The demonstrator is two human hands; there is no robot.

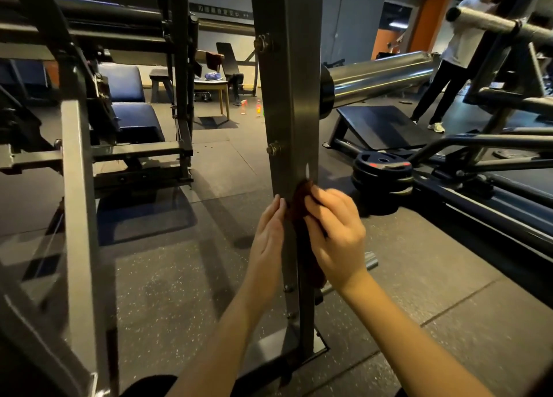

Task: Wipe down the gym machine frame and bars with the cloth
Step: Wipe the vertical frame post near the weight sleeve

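Item: cloth (297, 205), dark brown, bunched. It is pressed against the front face of the upright post (291, 97), just below the lower bolt (273, 149), with a tail hanging down the post behind the wrist. Long axis: near vertical, parallel with the post, bunched end uppermost. Right hand (335, 235): grip clenched on the cloth, fingers curled round the wad and holding it to the metal. Left hand (267, 232): grip released, fingers straight, tips resting on the post's left edge beside the cloth. Post: grey steel, long axis vertical, rising from a base plate on the floor (179, 277) and running out of view overhead. Step in hand, as judged: wiping the lower-middle stretch of this upright. Next move likely calls for a firm stroke along the post's length, easing round the bolt heads, then the neighbouring bars. Surroundings: stacked weight plates (383, 172) to the right, a chrome bar sleeve (380, 73) behind the post, blue pads (125, 97) to the left, and another person (457, 52) far right.
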